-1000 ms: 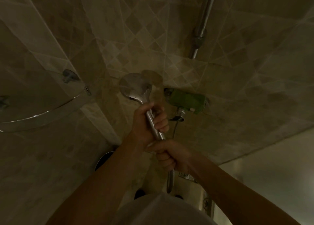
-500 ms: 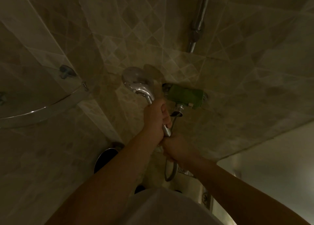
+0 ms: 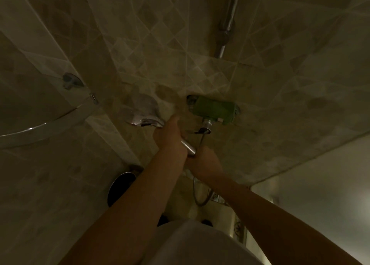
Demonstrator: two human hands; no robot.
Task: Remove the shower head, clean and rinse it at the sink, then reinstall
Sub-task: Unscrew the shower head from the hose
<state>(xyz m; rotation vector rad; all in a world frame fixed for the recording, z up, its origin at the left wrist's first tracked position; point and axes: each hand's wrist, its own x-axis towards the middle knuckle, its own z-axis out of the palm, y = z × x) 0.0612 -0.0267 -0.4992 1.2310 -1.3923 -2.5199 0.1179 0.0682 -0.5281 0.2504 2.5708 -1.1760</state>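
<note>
The chrome shower head (image 3: 143,113) is blurred and tilted, its round face turned up and left, close to the tiled wall. My left hand (image 3: 170,136) grips its handle just below the head. A short bare length of handle (image 3: 189,147) shows between my hands. My right hand (image 3: 204,160) grips the lower end of the handle, where the hose joins. The metal hose (image 3: 197,196) loops down below my right hand and runs up to the green-wrapped shower valve (image 3: 213,108) on the wall.
A chrome riser pipe (image 3: 227,26) runs up the tiled wall at upper right. A curved chrome rail (image 3: 40,130) with wall brackets crosses the left. A dark round object (image 3: 120,186) sits low by the corner. Lighter floor and a doorway area lie at lower right.
The shower head has swung left and tilted flatter, now blurred. My left hand has moved up closer to the head. Both hands have stayed on the handle throughout.
</note>
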